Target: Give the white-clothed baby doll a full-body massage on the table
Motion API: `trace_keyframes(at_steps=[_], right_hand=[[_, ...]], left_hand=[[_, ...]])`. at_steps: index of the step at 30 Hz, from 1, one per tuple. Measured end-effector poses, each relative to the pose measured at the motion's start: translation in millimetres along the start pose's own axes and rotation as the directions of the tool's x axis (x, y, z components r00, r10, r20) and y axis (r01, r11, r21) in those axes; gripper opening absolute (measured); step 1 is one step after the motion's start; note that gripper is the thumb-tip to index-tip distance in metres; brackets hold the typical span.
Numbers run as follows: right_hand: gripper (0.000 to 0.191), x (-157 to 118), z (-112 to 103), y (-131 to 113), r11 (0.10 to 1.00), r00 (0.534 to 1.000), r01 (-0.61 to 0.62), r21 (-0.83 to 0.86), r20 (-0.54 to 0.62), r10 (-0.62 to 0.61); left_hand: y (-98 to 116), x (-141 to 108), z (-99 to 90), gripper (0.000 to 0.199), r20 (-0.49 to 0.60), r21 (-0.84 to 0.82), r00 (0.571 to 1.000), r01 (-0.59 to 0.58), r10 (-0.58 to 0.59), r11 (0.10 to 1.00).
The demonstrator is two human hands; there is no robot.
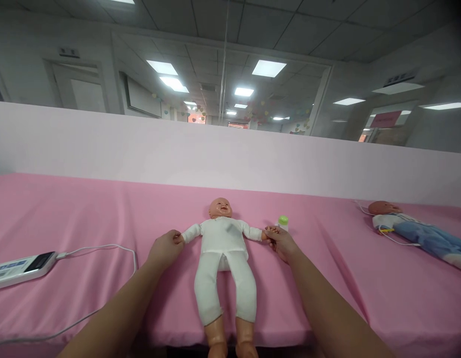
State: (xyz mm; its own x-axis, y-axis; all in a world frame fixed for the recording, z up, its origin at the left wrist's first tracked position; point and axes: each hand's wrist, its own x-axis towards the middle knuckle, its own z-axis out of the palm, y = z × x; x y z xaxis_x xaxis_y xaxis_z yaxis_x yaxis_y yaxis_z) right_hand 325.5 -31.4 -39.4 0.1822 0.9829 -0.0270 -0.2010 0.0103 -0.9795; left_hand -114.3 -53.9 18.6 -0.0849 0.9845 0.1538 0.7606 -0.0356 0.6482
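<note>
A: In the head view, where is the baby doll?

B: Lower centre of the frame, face up on the pink-covered table, head towards the white partition; its arms are spread and its feet reach the bottom edge.

A: How should those little arms be held?

B: Lightly, I'd say, by the hands and evenly on both sides; any drawing out should follow the arm's own line, without twisting the wrists or lifting the torso; a hard pull could slide the whole doll.

A: And the person's hands?

B: The left hand closes narrowly on the doll's hand at centre-left; the right hand has its fingers around the other one, right of centre, just beside a green-capped bottle; I can't tell how firm either grip is.

A: Their pose?

B: Both forearms rise from the lower corners and slant inwards, the hands low at the doll's sides, roughly level; a white handheld device with its cable lies lower left; a second doll in blue lies at the right edge.
</note>
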Motion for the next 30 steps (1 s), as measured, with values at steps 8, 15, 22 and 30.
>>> trace_keyframes(at_steps=[8, 15, 22, 30], right_hand=[[0.051, 2, -2, 3, 1.000, 0.999, 0.010, -0.021, -0.051, -0.011], [0.051, 2, 6, 12, 0.987, 0.997, 0.060, -0.151, -0.035, -0.066], [0.046, -6, 9, 5, 0.990, 0.990, 0.136, -0.038, -0.038, -0.137], [0.045, 0, 9, 12, 0.989, 0.988, 0.142, -0.040, -0.054, -0.144]], left_hand=[[-5, 2, 6.7, 0.022, 0.036, 0.124, 0.999, -0.044, 0.039, 0.991], [-7, -2, 6.2, 0.018, -0.008, 0.180, 0.996, -0.086, 0.089, 0.980], [-3, -12, 2.6, 0.028, -0.038, 0.254, 0.991, -0.117, 0.131, 0.960], [0, -125, 28.0, 0.054, -0.209, 0.162, 0.752, -0.603, 0.625, 0.781]])
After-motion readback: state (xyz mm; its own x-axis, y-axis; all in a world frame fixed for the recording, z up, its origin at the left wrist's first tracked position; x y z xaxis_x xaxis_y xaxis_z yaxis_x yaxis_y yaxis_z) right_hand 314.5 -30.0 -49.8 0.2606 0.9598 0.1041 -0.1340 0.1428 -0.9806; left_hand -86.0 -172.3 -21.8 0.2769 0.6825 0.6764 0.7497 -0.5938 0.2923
